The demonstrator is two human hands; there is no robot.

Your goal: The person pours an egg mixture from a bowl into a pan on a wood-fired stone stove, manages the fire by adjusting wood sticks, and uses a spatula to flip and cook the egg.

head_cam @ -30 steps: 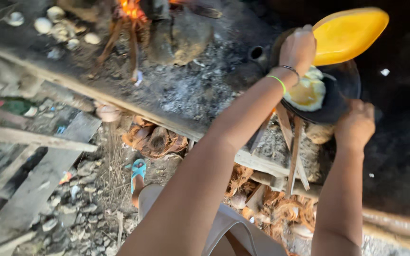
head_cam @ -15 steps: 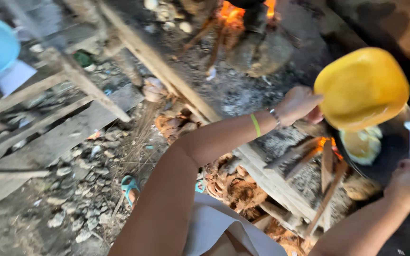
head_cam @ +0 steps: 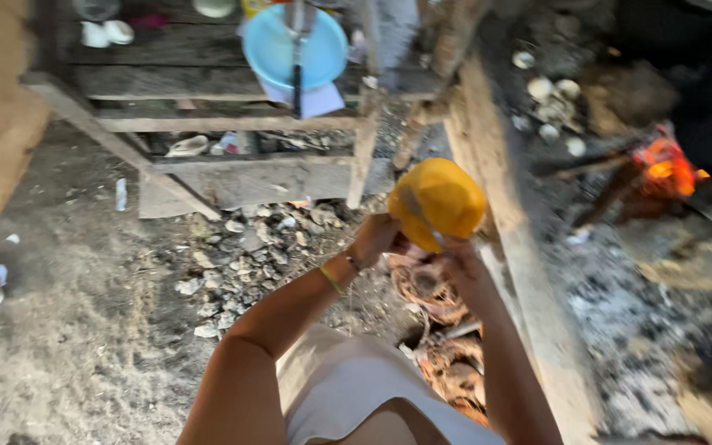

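You hold a yellow plate (head_cam: 438, 202) in both hands, out in front of your chest.

Your left hand (head_cam: 377, 239) grips the plate's lower left edge, fingers closed on it; your right hand (head_cam: 455, 254) clasps the lower right edge from beneath. The plate is tilted, hanging over coconut husks (head_cam: 428, 284) beside the long wooden beam (head_cam: 521, 247). A fire (head_cam: 661, 169) burns to the right; a blue bowl (head_cam: 294, 45) rests on the wooden rack (head_cam: 232, 122) ahead.

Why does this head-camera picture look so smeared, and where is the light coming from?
Head view: motion blur softens everything, including the yellow plastic plate gripped by the left hand and right hand; the orange fire glows overexposed at right; the upper-right corner is dark; the pale blue round basin is fuzzy.
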